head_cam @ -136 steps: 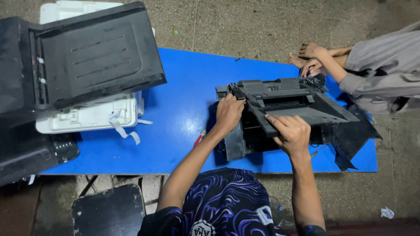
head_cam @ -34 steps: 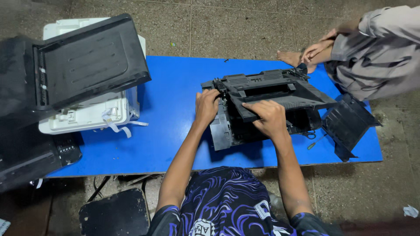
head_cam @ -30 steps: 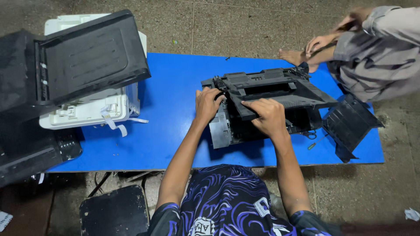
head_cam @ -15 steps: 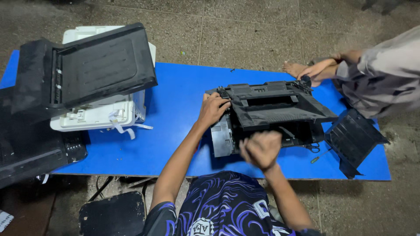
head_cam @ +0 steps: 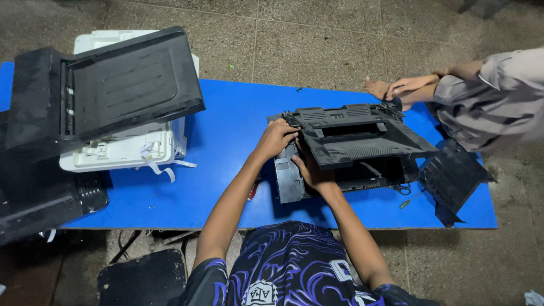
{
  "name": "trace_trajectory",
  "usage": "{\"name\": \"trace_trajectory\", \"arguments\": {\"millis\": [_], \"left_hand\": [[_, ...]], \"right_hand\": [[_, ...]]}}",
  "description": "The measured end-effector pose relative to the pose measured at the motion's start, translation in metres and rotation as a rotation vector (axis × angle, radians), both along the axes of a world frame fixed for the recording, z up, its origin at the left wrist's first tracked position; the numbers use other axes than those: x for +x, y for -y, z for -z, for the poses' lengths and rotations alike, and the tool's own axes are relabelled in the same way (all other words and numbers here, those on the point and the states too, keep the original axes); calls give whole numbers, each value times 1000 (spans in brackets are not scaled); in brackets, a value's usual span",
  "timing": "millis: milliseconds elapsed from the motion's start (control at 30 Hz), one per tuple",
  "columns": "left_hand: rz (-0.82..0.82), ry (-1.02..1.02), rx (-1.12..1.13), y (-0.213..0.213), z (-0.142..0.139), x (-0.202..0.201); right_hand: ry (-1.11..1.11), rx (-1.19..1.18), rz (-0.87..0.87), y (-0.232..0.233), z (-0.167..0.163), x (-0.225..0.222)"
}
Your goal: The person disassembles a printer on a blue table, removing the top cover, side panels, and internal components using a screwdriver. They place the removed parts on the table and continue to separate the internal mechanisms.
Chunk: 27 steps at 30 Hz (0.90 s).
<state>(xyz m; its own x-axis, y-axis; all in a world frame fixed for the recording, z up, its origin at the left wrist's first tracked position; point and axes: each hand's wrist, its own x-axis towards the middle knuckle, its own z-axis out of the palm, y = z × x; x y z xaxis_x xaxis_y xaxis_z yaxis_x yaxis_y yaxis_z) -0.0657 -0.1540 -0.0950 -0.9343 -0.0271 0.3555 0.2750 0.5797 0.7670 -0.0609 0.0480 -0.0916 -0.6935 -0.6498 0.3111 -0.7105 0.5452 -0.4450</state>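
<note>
- Black printer (head_cam: 351,144): we see it lying on the blue counter (head_cam: 226,130).
- Left hand (head_cam: 276,137) grips its top-left corner; right hand (head_cam: 310,173) clasps its front-left edge.
- Risk: we judge the loose cover may snap if forced.

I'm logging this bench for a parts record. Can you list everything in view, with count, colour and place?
table: one, blue, centre, on a stone floor.
black printer: one, black, opened up, right half of the table.
loose panel: one, black, at the table's right edge.
white printer: one, white, left side of the table.
scanner lid: one, black, tilted open over the white printer.
black machine: one, partly seen, far left.
stool: one, dark, under the table's near edge.
another person: one, grey clothes, seated top right, hand by bare foot.
left hand: on the black printer's top left corner.
right hand: under the printer's front cover, fingers hidden.
</note>
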Motion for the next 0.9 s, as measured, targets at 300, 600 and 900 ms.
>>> {"name": "trace_trajectory", "arguments": {"millis": [300,600,900], "left_hand": [[-19,25,-23,3,2,-2],[-55,-106,-101,-3,3,4],[-156,-179,-54,-21,7,7]], "right_hand": [[25,64,-32,4,1,-9],[66,56,-30,10,5,-12],[-30,151,-6,9,2,-13]]}}
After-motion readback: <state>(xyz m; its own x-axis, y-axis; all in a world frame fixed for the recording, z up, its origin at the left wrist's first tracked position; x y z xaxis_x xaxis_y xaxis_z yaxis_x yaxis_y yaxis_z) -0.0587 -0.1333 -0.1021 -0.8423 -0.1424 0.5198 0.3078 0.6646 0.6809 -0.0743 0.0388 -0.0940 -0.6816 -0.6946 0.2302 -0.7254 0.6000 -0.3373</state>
